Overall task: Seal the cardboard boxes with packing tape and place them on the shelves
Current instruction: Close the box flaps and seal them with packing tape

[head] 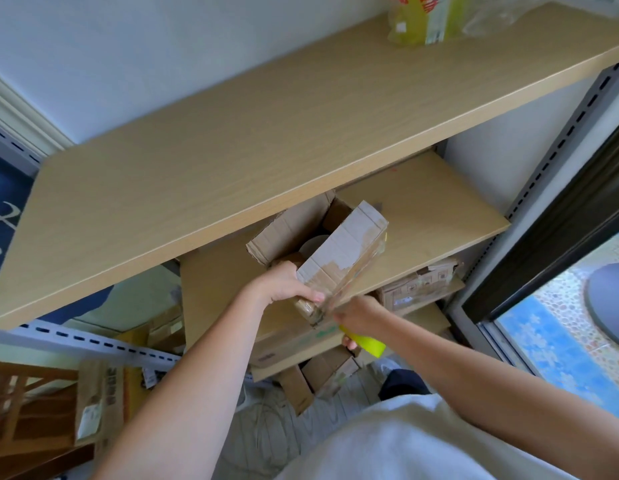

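Head view, nearest first: my right hand point(358, 315) has its grip curled round a yellow tape dispenser point(365, 342), clear tape point(353, 277) stretched up along the small cardboard box point(339, 258). My left hand point(287, 284) grips that box's near end, tilted above the middle shelf point(436, 216). Behind it sits an open box point(287, 230), partly under the top shelf point(232, 150).

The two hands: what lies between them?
In the head view, the taped corner of the small brown cardboard box sits between the left hand and right hand.
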Action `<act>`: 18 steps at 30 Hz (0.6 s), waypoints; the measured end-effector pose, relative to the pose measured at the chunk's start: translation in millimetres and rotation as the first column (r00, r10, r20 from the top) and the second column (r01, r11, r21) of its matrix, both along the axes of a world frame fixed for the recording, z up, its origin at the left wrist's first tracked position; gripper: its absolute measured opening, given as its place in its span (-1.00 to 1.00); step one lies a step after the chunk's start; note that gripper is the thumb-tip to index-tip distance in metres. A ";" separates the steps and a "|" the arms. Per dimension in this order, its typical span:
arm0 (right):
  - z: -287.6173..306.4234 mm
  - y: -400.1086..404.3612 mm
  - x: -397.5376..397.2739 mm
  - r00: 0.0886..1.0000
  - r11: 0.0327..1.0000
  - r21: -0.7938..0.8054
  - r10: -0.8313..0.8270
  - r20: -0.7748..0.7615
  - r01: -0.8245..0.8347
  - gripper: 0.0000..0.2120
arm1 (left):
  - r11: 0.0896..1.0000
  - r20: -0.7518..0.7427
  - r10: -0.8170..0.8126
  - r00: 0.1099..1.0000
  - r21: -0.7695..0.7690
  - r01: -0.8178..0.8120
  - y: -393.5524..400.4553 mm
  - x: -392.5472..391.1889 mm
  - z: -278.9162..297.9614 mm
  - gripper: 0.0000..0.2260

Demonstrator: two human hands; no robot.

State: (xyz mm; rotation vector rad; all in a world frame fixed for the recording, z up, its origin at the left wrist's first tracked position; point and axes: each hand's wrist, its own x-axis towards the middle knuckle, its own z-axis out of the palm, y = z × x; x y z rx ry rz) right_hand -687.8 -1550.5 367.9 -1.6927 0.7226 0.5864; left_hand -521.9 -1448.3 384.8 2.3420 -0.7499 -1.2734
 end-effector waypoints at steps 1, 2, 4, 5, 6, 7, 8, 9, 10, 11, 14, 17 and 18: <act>-8.5 2.5 -7.2 1.000 0.999 0.038 -0.030 -0.001 0.030 -0.66 | 1.000 -0.002 -0.008 1.000 0.007 0.008 -0.3 0.8 -0.7 -0.30; -13.7 4.1 -11.6 0.999 0.995 0.089 -0.039 0.001 0.039 -0.66 | 1.000 0.000 -0.012 1.000 0.004 0.012 -0.8 1.4 -0.4 -0.34; -24.7 2.3 -16.2 0.997 0.984 0.166 -0.062 0.035 0.056 -0.71 | 1.000 0.018 -0.023 1.000 -0.004 0.023 -0.5 3.8 -0.1 -0.45; -25.6 -0.8 -19.0 0.996 0.981 0.180 -0.074 0.044 0.065 -0.71 | 0.999 0.024 -0.031 0.999 -0.010 0.031 0.8 2.5 1.2 -0.47; -24.7 -3.1 -20.7 0.996 0.980 0.186 -0.077 0.036 0.069 -0.69 | 0.999 0.030 -0.031 0.999 -0.030 0.032 3.4 -0.3 1.7 -0.48; -26.0 -5.2 -23.4 0.995 0.979 0.186 -0.091 0.036 0.082 -0.65 | 0.998 0.043 -0.022 0.999 -0.064 0.025 6.5 -4.6 1.7 -0.46; -25.6 -6.6 -25.9 0.992 0.975 0.195 -0.114 0.047 0.102 -0.62 | 0.995 0.098 -0.003 0.995 -0.103 0.013 9.8 -9.3 0.2 -0.43; -26.4 -8.4 -27.8 0.992 0.976 0.188 -0.117 0.047 0.106 -0.60 | 0.990 0.198 0.031 0.980 -0.141 -0.003 13.7 -14.0 -4.3 -0.37; -26.2 -9.4 -28.8 0.993 0.980 0.168 -0.111 0.040 0.102 -0.60 | 0.980 0.305 0.092 0.948 -0.198 -0.031 18.8 -19.8 -9.9 -0.32; -26.1 -9.6 -29.1 0.993 0.983 0.152 -0.114 0.040 0.107 -0.61 | 0.954 0.376 0.199 0.905 -0.288 -0.090 25.3 -27.6 -16.7 -0.30; -26.5 -5.1 -32.4 0.989 0.985 0.105 -0.140 0.056 0.134 -0.69 | 0.762 0.376 0.587 0.718 -0.555 -0.332 41.3 -69.5 -30.4 -0.47; -28.8 -2.8 -35.8 0.979 0.982 0.011 -0.191 0.073 0.191 -0.71 | 0.537 0.188 0.828 0.528 -0.534 -0.653 44.7 -126.9 -35.7 -0.76; -34.3 -3.3 -35.9 0.978 0.980 -0.028 -0.194 0.076 0.197 -0.68 | 0.459 0.074 0.874 0.481 -0.452 -0.765 43.7 -142.2 -42.9 -0.82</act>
